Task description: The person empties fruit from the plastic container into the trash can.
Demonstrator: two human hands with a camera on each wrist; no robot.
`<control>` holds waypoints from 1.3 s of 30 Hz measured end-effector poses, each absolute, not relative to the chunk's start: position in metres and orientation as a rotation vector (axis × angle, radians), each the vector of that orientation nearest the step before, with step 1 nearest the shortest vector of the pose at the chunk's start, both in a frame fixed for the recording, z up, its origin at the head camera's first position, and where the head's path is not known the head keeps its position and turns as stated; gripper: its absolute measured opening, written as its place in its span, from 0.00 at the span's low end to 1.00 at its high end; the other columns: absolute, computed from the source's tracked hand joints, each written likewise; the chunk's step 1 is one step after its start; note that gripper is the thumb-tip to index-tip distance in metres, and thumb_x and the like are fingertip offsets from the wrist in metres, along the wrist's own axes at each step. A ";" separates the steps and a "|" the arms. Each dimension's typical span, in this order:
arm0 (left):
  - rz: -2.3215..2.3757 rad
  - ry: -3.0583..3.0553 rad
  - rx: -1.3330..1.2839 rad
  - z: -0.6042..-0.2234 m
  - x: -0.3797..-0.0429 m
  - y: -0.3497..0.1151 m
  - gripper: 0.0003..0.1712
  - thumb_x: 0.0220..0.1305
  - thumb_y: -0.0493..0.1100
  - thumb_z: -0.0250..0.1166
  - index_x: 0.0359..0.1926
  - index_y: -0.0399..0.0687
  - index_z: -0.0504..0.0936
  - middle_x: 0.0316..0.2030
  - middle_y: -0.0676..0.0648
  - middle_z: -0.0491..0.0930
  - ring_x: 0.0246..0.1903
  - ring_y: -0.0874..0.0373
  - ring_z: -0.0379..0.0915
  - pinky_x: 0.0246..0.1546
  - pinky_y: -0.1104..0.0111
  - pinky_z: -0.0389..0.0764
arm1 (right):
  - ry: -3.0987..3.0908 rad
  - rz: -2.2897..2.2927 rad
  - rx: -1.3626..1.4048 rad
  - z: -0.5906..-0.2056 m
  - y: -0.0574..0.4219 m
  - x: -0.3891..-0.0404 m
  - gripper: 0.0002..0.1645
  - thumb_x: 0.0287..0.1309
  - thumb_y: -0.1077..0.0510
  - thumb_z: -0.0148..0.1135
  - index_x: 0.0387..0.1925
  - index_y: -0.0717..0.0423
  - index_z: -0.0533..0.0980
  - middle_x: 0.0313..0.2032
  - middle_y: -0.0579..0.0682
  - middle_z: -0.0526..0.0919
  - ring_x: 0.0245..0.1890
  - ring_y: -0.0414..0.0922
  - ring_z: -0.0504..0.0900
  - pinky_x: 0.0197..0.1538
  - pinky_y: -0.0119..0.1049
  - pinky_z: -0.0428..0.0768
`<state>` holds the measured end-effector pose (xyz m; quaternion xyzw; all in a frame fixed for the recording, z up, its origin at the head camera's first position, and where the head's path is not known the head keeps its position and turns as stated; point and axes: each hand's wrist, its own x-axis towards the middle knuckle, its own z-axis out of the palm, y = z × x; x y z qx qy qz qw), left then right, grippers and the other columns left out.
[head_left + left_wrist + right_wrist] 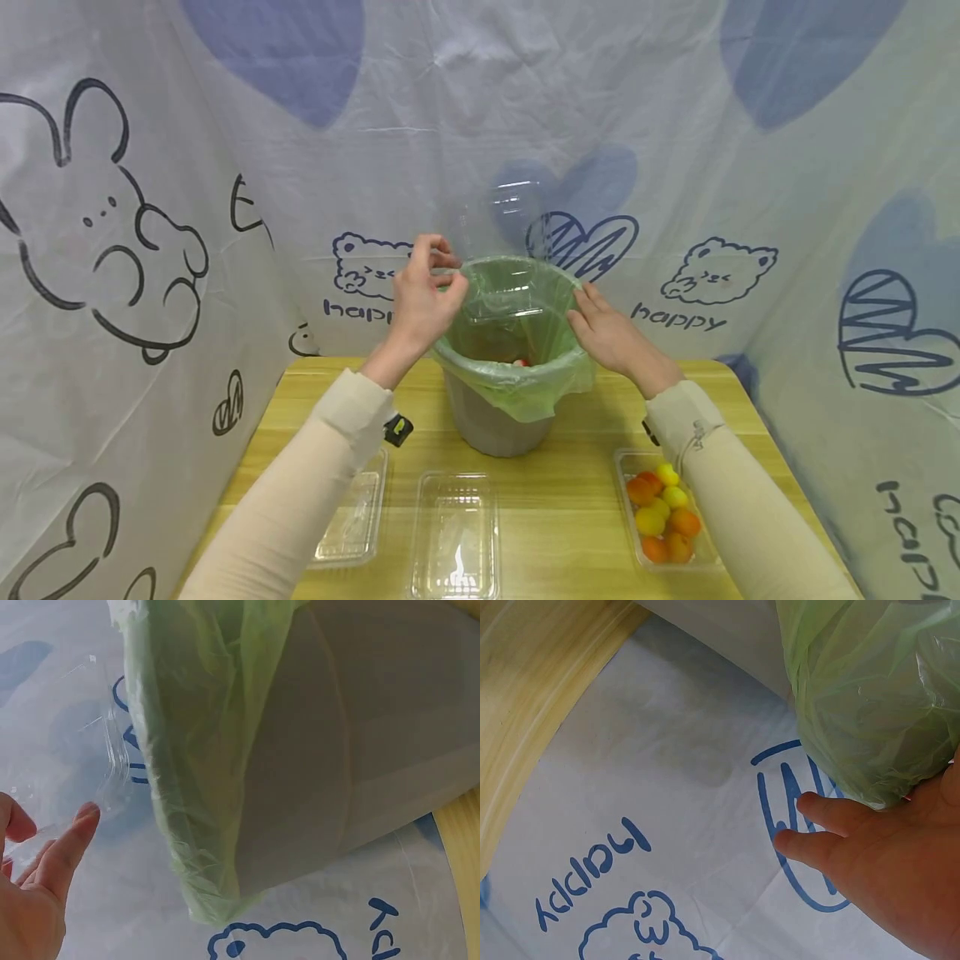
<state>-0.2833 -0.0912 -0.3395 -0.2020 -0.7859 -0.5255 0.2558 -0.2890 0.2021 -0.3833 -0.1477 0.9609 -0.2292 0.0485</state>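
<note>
My left hand (427,292) pinches the left edge of a clear plastic container (506,287), which stands tilted over the mouth of a grey bin (498,417). In the left wrist view, the container (112,765) shows beside the bin's outer wall. A pale green bag (525,387) lines the bin and folds over its rim. On the right side of that rim rests my right hand (611,333), its fingers mostly straight against the bag; the right wrist view shows two fingers (832,817) stretched past the bag (877,697). Something small and red (521,363) shows inside the bin.
On the wooden table (570,517), another clear container (455,533) lies front centre, and one more clear container (352,521) sits partly behind my left sleeve. A clear tray (628,500) of several orange and yellow fruits stands by my right forearm. Printed cloth (420,158) hangs behind and beside the table.
</note>
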 end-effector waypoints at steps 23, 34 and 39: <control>-1.879 -2.410 -0.549 -0.322 -0.228 -0.095 0.20 0.68 0.32 0.60 0.59 0.44 0.70 0.51 0.32 0.85 0.32 0.37 0.87 0.29 0.53 0.93 | 2.983 -0.671 -0.497 -0.381 0.199 -0.286 0.40 0.84 0.45 0.28 0.83 0.65 0.44 0.84 0.63 0.37 0.84 0.65 0.42 0.86 0.59 0.47; -1.907 -2.459 -0.648 -0.335 -0.196 -0.090 0.21 0.66 0.30 0.60 0.59 0.41 0.70 0.52 0.33 0.85 0.32 0.36 0.88 0.29 0.50 0.92 | 2.976 -0.685 -0.498 -0.382 0.201 -0.286 0.42 0.84 0.42 0.29 0.83 0.64 0.40 0.84 0.64 0.34 0.84 0.66 0.42 0.86 0.59 0.46; -1.911 -2.477 -0.661 -0.346 -0.183 -0.087 0.22 0.64 0.27 0.60 0.58 0.39 0.70 0.51 0.31 0.85 0.34 0.38 0.89 0.28 0.54 0.92 | 2.963 -0.698 -0.450 -0.380 0.199 -0.286 0.41 0.84 0.42 0.31 0.84 0.61 0.41 0.85 0.60 0.33 0.84 0.64 0.40 0.85 0.60 0.44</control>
